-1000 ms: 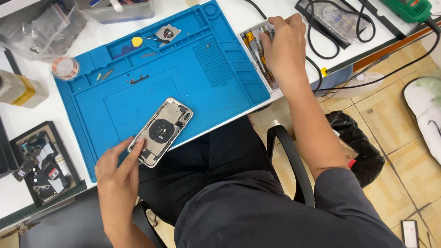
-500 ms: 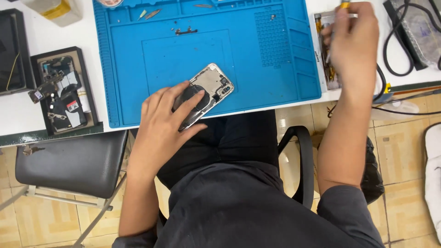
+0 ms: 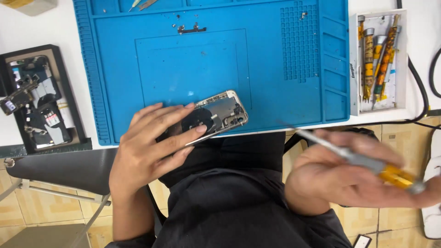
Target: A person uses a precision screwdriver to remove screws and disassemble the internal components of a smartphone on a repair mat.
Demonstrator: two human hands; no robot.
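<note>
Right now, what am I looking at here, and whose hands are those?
The picture comes from a camera worn on a person's head, looking down, so both hands are that person's own. The left hand holds an opened phone with its insides showing at the near edge of a big blue rubber work mat. The right hand, blurred, holds a thin screwdriver with a yellow handle. A white tray of more screwdrivers sits at the right, and a black tray of phone parts at the left.
</note>
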